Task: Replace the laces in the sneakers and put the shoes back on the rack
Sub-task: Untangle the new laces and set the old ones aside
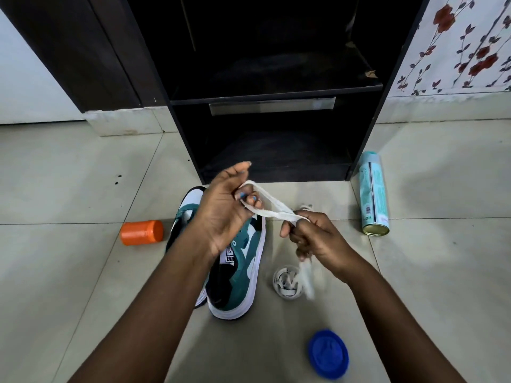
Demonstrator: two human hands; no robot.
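Note:
A white shoelace (272, 210) stretches between both hands above the floor. My left hand (224, 208) grips one looped end with curled fingers. My right hand (312, 236) pinches the other part, and the lace's loose tail (307, 277) hangs blurred below it. Two teal, white and black sneakers (237, 275) lie side by side on the tiles under my left hand, toes pointing toward the rack. A coiled white lace (286, 283) lies on the floor right of the sneakers. The dark shoe rack (276, 92) stands open just beyond, its shelves bare.
An orange container (141, 232) lies on its side left of the sneakers. A teal spray can (373, 193) lies right of the rack's foot. A blue lid (328, 354) rests on the tiles nearest me. A dark wooden panel stands at the far left.

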